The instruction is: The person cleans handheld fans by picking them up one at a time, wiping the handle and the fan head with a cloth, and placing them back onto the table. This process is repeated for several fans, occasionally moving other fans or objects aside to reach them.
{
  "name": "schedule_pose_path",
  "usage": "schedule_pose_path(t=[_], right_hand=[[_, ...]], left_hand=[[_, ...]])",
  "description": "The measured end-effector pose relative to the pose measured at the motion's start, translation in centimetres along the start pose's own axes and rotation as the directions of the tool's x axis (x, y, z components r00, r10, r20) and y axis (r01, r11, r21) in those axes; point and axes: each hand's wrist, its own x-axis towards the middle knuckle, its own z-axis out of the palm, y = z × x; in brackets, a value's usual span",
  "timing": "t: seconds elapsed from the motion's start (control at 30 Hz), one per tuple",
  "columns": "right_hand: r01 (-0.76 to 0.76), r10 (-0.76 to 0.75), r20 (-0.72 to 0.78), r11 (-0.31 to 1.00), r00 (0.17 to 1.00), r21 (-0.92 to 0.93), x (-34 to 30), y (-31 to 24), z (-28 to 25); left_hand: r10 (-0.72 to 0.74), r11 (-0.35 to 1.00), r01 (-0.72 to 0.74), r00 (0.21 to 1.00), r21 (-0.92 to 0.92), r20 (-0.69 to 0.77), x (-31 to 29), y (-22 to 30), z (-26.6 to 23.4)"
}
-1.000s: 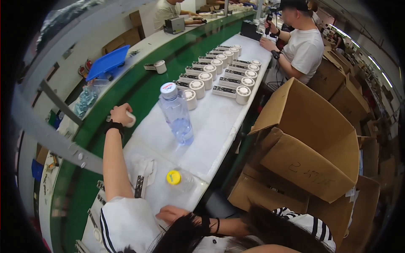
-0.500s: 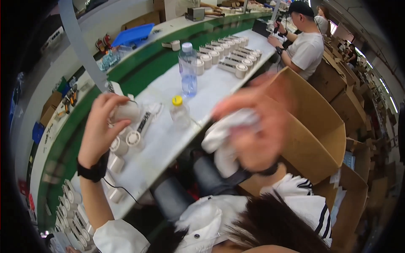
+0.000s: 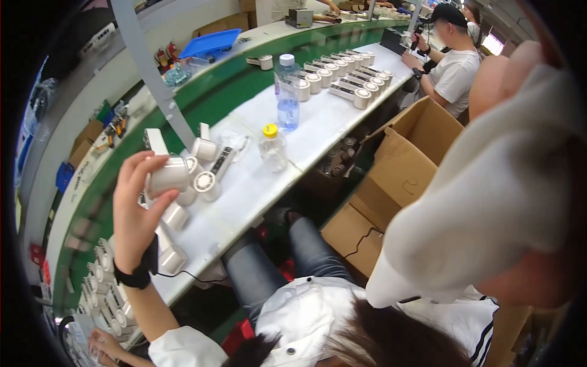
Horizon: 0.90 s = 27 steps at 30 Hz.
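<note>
My left hand, a black band on its wrist, grips the smooth white cylindrical head of a device between thumb and fingers, above the near part of the bench. Beside and below it lie several similar white devices with round slotted ends, one of them facing up. Very close to the camera on the right, my right hand is closed round a bunched white cloth. The cloth hides most of that hand and is blurred.
A clear bottle with a white cap and a smaller yellow-capped bottle stand on the white bench. Rows of white devices sit beyond. A green conveyor belt runs behind. Cardboard boxes and a co-worker are at right.
My right hand has risen with the cloth toward the camera and the right, uncovering the cardboard box. My left hand keeps its grip on the device, and the view has shifted slightly.
</note>
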Motion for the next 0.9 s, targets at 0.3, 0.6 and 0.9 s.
schedule_pose_path(t=[0.3, 0.6, 0.9], right_hand=[[-0.091, 0.083, 0.043, 0.967, 0.996, 0.238, -1.3, -0.1, 4.3], [-0.572, 0.510, 0.277, 0.784, 0.815, 0.242, -10.9, 5.7, 9.5], [-0.794, 0.685, 0.474, 0.606, 0.554, 0.051, -23.1, 10.1, 19.9]], left_hand=[[-0.190, 0.981, 0.183, 0.974, -0.067, -0.123, -4.5, -1.1, 1.6], [-0.342, 0.939, 0.323, 0.911, -0.118, -0.229, -16.3, -3.3, 13.4], [-0.339, 0.908, 0.386, 0.905, 0.160, -0.258, -15.4, -1.9, 16.2]])
